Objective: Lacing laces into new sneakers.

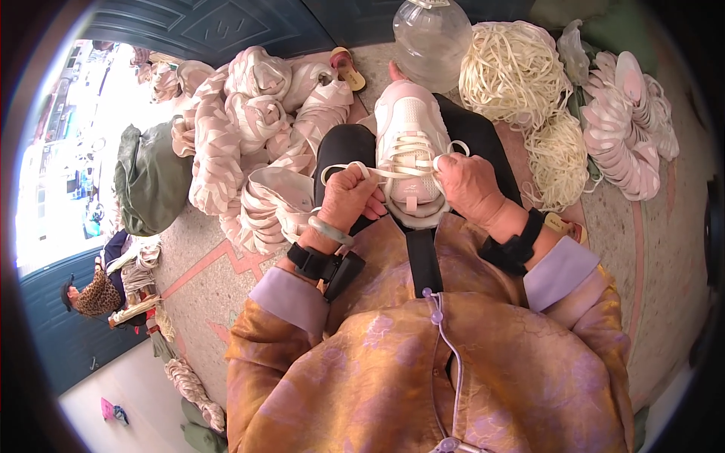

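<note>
A pale pink and white sneaker (408, 107) rests between my knees, toe pointing away from me. A cream shoelace (389, 174) crosses the upper part of its tongue and stretches sideways between my hands. My left hand (349, 198), left of the shoe's opening, pinches one end, which loops outward beyond the fingers. My right hand (470, 187) is closed on the other end at the shoe's right side, and a loop of lace rises above it. Lower rows of lace are threaded through the eyelets. Both wrists carry black bands; my fingertips are partly hidden.
Bundles of pale shoe uppers (257, 121) lie at left, beside a dark green sack (151, 180). A clear plastic jug (432, 47) stands ahead. At right are heaps of cream laces (516, 72) and stacked pink shoe parts (621, 143). A person (98, 291) sits far left.
</note>
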Available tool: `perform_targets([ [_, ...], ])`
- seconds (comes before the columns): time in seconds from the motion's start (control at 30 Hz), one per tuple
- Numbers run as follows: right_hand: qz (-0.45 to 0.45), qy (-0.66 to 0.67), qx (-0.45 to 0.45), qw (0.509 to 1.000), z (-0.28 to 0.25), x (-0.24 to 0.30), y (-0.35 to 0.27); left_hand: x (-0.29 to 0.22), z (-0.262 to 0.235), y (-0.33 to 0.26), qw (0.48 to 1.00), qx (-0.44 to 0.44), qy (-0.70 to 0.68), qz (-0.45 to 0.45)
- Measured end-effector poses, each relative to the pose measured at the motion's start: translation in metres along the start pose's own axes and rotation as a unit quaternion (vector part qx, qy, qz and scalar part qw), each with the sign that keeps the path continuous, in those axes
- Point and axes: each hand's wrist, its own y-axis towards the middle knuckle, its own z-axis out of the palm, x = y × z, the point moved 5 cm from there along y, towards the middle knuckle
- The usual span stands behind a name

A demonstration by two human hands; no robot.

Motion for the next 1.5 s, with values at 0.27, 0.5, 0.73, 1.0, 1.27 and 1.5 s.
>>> perform_targets([
  [0.27,0.187,0.275,0.022,0.943,0.001,-0.025,-0.011,0.002,-0.001,0.000,1.000,-0.013,-0.018,0.001],
  [0.5,0.076,0.136,-0.021,0.988,0.004,-0.015,-0.005,0.001,-0.002,0.000,1.000,-0.011,-0.010,0.013],
  [0.73,0.117,0.134,0.031,0.984,-0.010,-0.011,-0.001,-0.001,-0.004,-0.002,0.999,-0.039,-0.021,0.019],
  [1.0,0.254,0.458,0.294,0.800,0.018,0.035,0.013,-0.001,-0.001,-0.001,0.998,-0.046,-0.007,0.040],
  [1.27,0.305,0.383,0.283,0.824,0.040,0.038,0.021,-0.002,-0.001,0.005,0.995,-0.067,0.041,0.055],
  [1.5,0.301,0.430,0.159,0.836,0.043,0.036,0.021,-0.008,0.001,0.003,0.992,-0.071,0.069,0.074],
])
